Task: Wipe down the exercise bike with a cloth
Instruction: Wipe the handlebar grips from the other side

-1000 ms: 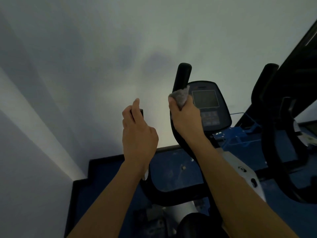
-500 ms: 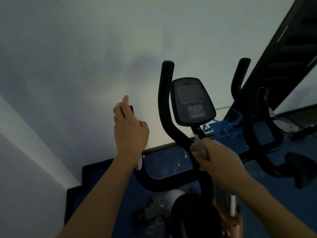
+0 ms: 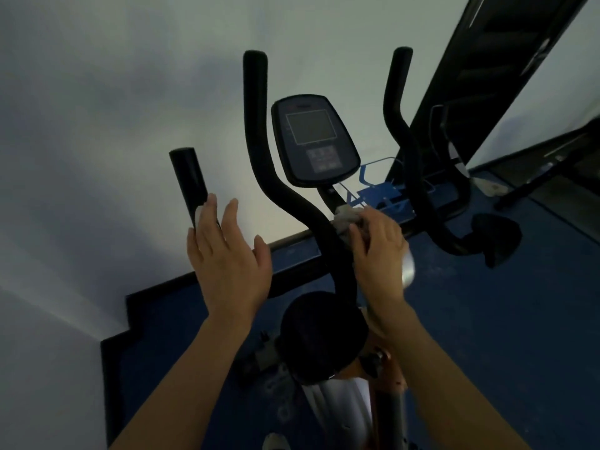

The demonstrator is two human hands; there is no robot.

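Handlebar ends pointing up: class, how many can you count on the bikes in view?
3. A short end by the left hand, a tall end left of the console, and another right of it. More may be hidden.

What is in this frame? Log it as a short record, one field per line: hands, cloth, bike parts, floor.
left hand: open, fingers spread, fingertips at the short black grip, not wrapped around it
right hand: closed on the cloth
cloth: grey, bunched, pressed to the stem under the console
tall handlebars: left one and right one both bare of hands
saddle: black, below the hands
floor: blue
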